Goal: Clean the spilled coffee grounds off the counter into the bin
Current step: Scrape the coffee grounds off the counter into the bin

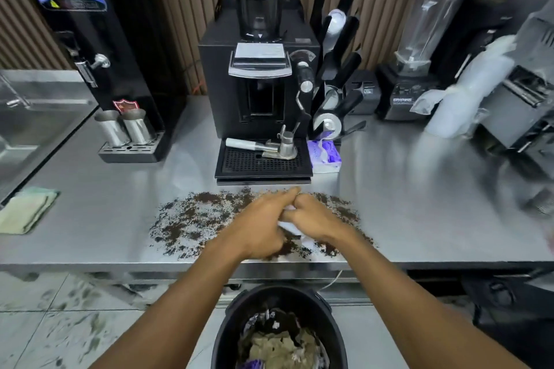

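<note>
L hand [263, 223]: fingers curled, pinching one side of a white tissue [289, 226], knuckles vs R hand.
R hand [311, 216]: fingers closed on the other side of same tissue; both hands touching, over the grounds.
Coffee grounds [195, 219]: scattered wide on steel counter [419, 204], in front of espresso machine [257, 84], reaching the front edge.
Bin [278, 329]: black, on floor below counter edge, betw. the forearms, w/ trash inside.
Tissue pack [325, 156]: purple, just R of drip tray.
Cloth [27, 210]: green, folded, far L.

Espresso machine [257, 90] at back, 2 steel cups [124, 127] left, folded cloth [25, 210], blender [419, 48] right.
</note>
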Motion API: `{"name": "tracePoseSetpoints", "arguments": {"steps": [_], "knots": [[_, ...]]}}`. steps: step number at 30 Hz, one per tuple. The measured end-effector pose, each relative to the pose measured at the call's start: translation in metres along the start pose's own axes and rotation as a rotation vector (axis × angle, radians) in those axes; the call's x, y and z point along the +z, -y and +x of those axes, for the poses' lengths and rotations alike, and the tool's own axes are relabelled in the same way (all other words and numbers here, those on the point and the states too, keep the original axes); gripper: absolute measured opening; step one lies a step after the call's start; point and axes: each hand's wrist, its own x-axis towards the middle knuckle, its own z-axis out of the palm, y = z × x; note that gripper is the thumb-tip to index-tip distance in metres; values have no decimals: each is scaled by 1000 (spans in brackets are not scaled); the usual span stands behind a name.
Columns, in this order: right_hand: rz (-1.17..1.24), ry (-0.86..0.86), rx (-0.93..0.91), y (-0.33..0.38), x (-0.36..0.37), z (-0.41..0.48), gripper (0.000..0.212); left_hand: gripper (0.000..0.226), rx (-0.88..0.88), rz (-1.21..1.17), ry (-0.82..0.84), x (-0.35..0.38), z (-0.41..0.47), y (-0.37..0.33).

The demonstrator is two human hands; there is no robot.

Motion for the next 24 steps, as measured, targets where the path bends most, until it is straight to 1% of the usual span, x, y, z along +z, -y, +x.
{"name": "tracePoseSetpoints", "arguments": {"steps": [2,3,5,7,10,12,14,17,19,20,22,24], "knots": [[-71,35,26,1,-12,-3,30,88,-14,-22,30,0,8,-3],[-100,54,47,-3,-20,-3,29,83,-7,-6,43,0,10,-3],[-75,64,59,-11,-34,-4,11,68,11,-17,58,1,17,2],[-31,-10,72,-21,-43,-1,21,51,-8,-126,59,3,27,6],[188,-107,118,-35,-47,0,24,43,-127,-340,21,10,47,5],[199,-190,100,-51,-50,4,23,37,-172,-394,-22,19,63,4],[179,-258,94,-73,-57,12,20,29,-161,-374,-38,33,82,5],[279,-280,143,-104,-72,27,29,27,-140,-338,-95,58,114,7],[292,-335,167,-120,-84,42,31,23,-145,-318,-130,76,139,9],[282,-391,174,-129,-89,51,29,18,-161,-304,-145,84,154,12],[281,-495,184,-150,-100,69,22,18,-197,-272,-162,97,182,17],[228,-548,172,-173,-112,85,16,18,-192,-198,-165,106,209,22]]}}
